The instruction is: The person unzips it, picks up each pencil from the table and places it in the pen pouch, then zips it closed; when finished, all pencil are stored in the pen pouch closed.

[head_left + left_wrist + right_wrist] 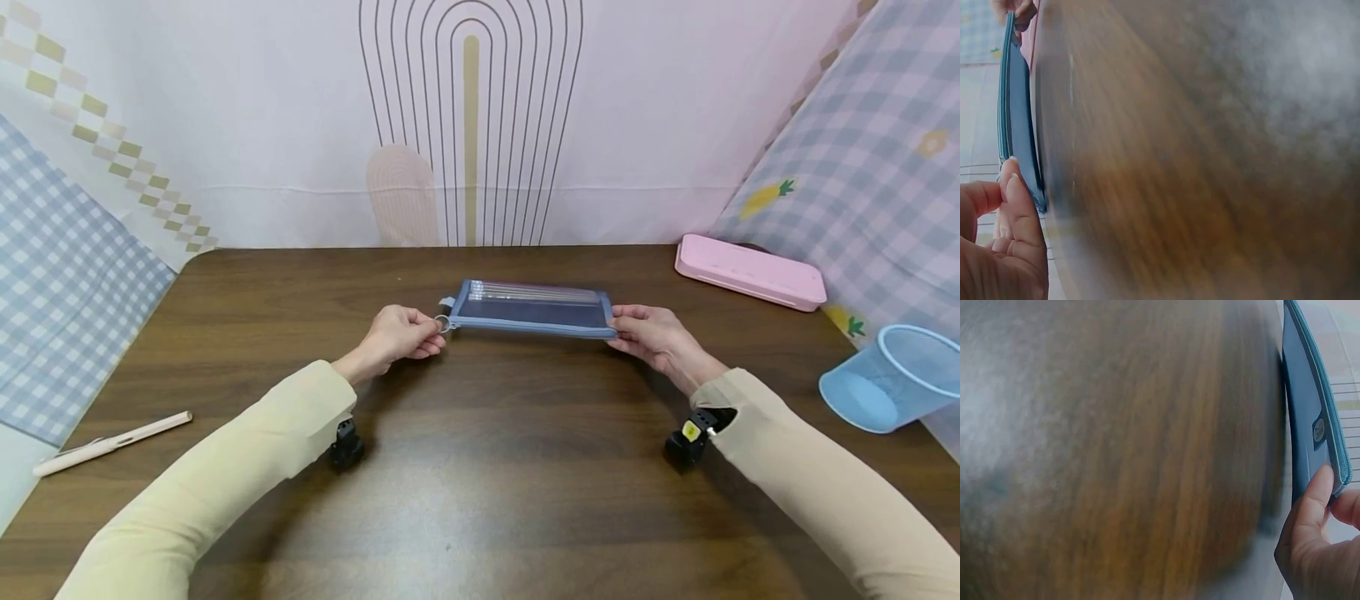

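Note:
A blue zip pencil pouch (pixel 525 315) with a see-through window stretches between the two hands, toward the back of the table. Several thin stick-like items (pixel 536 292) show through its window. My left hand (pixel 402 335) pinches the metal ring (pixel 443 323) of the zipper pull at the pouch's left end. The front right corner is pinched between the thumb and fingers of my right hand (pixel 660 340). From the right wrist, a small round-marked tag (pixel 1319 430) shows on the pouch's blue side, below the zipper edge (pixel 1329 387). The zipper runs along the edge facing me.
A pink case (pixel 750 271) lies at the back right of the brown wooden table (pixel 480 467). Nearer on the right, a light-blue mesh cup (pixel 888 379) appears tilted. A white pen (pixel 112 443) lies at the left edge. Patterned cloth hangs behind and at both sides.

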Demonstrator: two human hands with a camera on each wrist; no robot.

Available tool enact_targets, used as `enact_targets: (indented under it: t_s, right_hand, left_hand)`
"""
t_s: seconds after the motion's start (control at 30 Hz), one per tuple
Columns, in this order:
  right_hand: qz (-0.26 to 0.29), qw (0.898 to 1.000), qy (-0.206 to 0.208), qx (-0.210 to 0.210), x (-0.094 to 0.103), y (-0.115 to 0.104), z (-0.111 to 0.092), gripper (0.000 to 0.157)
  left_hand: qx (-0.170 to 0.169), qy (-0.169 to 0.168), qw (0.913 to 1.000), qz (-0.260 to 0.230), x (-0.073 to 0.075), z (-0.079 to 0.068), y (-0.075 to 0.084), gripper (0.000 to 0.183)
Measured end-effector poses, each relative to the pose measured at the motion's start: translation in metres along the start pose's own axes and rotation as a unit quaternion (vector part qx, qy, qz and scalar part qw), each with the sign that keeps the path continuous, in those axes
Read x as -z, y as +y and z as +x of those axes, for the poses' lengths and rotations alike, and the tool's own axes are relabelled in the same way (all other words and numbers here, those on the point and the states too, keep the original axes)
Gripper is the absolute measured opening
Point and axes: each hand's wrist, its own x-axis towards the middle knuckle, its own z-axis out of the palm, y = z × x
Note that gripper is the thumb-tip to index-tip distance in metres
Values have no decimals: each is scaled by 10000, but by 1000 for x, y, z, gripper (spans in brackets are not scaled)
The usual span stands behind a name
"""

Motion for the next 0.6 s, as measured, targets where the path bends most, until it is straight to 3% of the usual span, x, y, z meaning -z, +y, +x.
enact_targets:
  t_s: [0.27,0.33,0.4,0.6]
  right_hand:
    - [2,10000,-64,76,4,2,0,24]
    - [-39,9999,-83,147,5,3,0,26]
    - [-110,9997,-91,205,5,4,0,29]
    - [-225,9991,-62,340,2,7,2,35]
  left_hand:
    - [46,-752,9943,748,5,0,0,24]
    - [-50,-782,9916,1026,7,1,2,26]
    - [-210,-630,9902,1229,9,3,4,28]
    - [-851,413,9781,1856,7,14,9,29]
